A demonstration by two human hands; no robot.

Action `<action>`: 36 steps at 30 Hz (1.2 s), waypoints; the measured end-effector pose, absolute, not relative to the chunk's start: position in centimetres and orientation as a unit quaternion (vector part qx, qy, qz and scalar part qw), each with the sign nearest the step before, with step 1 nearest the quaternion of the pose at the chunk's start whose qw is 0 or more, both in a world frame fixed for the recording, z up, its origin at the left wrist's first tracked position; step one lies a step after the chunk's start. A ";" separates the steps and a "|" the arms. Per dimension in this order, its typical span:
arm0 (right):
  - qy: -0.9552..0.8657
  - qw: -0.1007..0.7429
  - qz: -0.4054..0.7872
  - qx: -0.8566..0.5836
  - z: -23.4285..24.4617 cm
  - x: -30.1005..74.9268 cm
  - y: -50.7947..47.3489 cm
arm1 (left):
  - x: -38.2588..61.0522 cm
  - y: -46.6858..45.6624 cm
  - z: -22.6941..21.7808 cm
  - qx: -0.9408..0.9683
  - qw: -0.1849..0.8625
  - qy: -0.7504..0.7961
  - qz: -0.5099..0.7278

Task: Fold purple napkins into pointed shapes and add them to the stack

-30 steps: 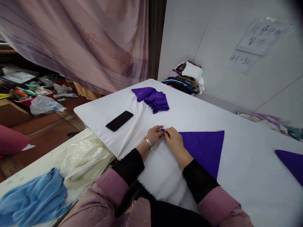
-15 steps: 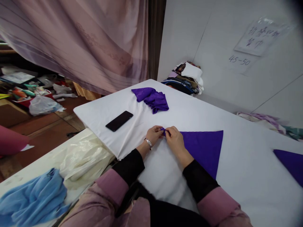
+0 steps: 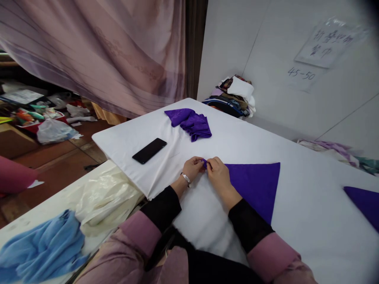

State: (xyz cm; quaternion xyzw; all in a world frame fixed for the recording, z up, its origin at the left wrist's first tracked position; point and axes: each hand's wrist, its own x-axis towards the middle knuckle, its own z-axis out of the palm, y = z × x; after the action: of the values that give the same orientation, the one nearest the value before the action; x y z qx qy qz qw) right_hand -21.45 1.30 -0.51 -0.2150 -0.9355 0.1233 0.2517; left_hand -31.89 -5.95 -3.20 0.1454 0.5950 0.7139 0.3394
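Observation:
A purple cloth folded into a triangle (image 3: pixel 257 185) lies flat on the white table (image 3: pixel 296 228). My left hand (image 3: pixel 193 168) and my right hand (image 3: pixel 217 175) meet at its left tip, and both pinch that corner between thumb and fingers. A silver bracelet sits on my left wrist. A crumpled pile of purple cloths (image 3: pixel 191 123) lies farther back on the table. A second purple triangle (image 3: pixel 364 201) shows at the right edge.
A black phone (image 3: pixel 149 150) lies on the table left of my hands. Blue cloth (image 3: pixel 41 248) and a cream plastic sheet (image 3: pixel 106 197) cover a lower surface at left. Stacked clothes (image 3: pixel 233 96) sit by the wall. A pink curtain hangs behind.

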 end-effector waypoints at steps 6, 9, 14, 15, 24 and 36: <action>-0.947 0.213 0.100 -0.219 -0.8 -21.9 1.0 | -31.8 -5.9 -2.9 0.133 0.340 0.598 0.713; -0.949 0.207 0.095 -0.217 -0.8 -21.9 1.1 | -31.8 -5.9 -2.9 0.130 0.340 0.600 0.712; -0.948 0.213 0.091 -0.220 -0.7 -21.8 1.2 | -31.8 -5.9 -2.9 0.132 0.337 0.601 0.712; -0.949 0.209 0.088 -0.220 -0.7 -21.7 1.2 | -31.8 -5.9 -2.9 0.132 0.336 0.602 0.712; -0.963 0.141 0.067 -0.221 -0.4 -21.8 0.9 | -31.7 -6.0 -2.5 0.132 0.326 0.619 0.703; -0.970 0.118 0.051 -0.204 -0.4 -21.7 0.7 | -31.7 -6.1 -2.4 0.141 0.315 0.627 0.699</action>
State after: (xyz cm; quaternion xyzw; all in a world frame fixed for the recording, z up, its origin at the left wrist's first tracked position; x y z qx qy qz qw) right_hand -21.67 0.74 -0.41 -0.2041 -0.9705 0.0512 0.1178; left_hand -31.70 -6.08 -2.40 0.1405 0.6267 0.6989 0.3148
